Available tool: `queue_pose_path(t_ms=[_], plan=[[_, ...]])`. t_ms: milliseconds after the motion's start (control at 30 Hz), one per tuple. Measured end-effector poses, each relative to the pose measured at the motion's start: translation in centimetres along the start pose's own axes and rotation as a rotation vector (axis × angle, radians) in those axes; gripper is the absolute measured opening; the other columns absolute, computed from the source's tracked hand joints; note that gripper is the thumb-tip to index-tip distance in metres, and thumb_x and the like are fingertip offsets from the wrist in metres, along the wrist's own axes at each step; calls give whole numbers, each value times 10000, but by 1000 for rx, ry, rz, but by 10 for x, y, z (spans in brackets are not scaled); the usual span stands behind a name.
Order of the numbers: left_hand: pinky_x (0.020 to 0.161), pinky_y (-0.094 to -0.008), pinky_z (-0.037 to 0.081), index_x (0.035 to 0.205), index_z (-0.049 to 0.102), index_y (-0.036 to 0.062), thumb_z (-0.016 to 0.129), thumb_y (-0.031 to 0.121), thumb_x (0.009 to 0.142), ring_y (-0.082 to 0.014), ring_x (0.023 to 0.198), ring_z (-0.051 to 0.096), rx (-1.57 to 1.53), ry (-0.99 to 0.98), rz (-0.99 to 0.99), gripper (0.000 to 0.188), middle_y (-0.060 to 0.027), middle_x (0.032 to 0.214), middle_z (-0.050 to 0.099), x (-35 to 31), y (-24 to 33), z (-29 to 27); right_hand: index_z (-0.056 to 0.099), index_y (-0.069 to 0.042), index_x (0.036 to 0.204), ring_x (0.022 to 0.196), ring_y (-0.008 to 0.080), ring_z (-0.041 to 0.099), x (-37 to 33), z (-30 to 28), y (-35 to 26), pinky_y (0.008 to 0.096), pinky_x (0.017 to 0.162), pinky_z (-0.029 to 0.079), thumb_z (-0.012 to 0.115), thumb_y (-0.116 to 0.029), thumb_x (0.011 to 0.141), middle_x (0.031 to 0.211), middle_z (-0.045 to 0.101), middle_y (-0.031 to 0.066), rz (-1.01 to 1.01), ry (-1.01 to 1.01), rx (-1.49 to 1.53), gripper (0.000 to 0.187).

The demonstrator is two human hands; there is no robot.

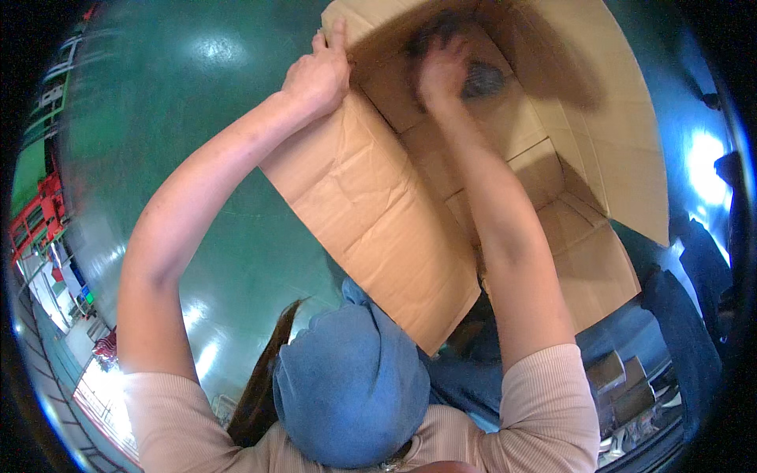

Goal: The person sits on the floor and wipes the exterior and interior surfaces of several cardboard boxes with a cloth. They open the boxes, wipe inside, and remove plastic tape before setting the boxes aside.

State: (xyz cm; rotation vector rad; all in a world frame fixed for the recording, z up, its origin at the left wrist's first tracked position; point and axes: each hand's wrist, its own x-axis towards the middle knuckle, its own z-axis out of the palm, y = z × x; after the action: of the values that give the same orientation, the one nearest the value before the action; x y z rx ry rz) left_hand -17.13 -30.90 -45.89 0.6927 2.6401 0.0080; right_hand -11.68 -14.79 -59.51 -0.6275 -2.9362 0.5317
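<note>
Box: brown cardboard, open toward the person, its flaps folded out; it is the landmark for what follows.
Left hand: at the far end of the box's left flap, in contact with the edge. The fingers that show lie fairly straight; the thumb is hidden, so I cannot tell whether they pinch the board.
Right hand: deep inside the box, toward its far end, blurred. I cannot tell whether its fingers are open or closed on anything.
Dark thing: inside the box at the far end, just beside or under the right hand; its kind is too blurred to name.
Right flap: on the box's right side, clear of both hands.
Floor: green and shiny, left of the box.
Handling: the cardboard looks thin and creased, so a light, steady hold near the flap's edge should brace the box without bending it.
Reach: the right forearm passes over the box's near end; it is best held off the inner walls, with the fingers spread around the dark thing rather than pressing down on it.
</note>
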Motion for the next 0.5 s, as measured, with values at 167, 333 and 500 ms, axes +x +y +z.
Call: queue_pose_path(t_ms=[167, 333, 500], plan=[[800, -510, 498, 1426, 89, 7, 508, 124, 837, -477, 884, 594, 34, 38, -5, 732, -317, 1283, 403, -3, 0, -1, 533, -80, 1200, 1209, 399, 418, -46, 0, 11, 477, 949, 426, 632, -181, 767, 1356, 374, 224, -597, -297, 37, 456], [770, -480, 525, 1415, 116, -31, 557, 40, 746, -451, 871, 620, 39, 21, 43, 805, -381, 1281, 377, -8, 0, -1, 513, -42, 1216, 1194, 388, 429, 33, -1, 84, 475, 940, 427, 635, -169, 776, 1338, 397, 216, -220, 50, -16, 474], [750, -474, 529, 1414, 126, -24, 537, 86, 782, -449, 870, 619, 48, 25, 1, 762, -360, 1241, 420, -2, 7, -1, 536, -91, 1200, 1106, 386, 475, 3, 0, 33, 481, 893, 447, 623, -152, 748, 1250, 474, 214, -138, 196, 82, 464]])
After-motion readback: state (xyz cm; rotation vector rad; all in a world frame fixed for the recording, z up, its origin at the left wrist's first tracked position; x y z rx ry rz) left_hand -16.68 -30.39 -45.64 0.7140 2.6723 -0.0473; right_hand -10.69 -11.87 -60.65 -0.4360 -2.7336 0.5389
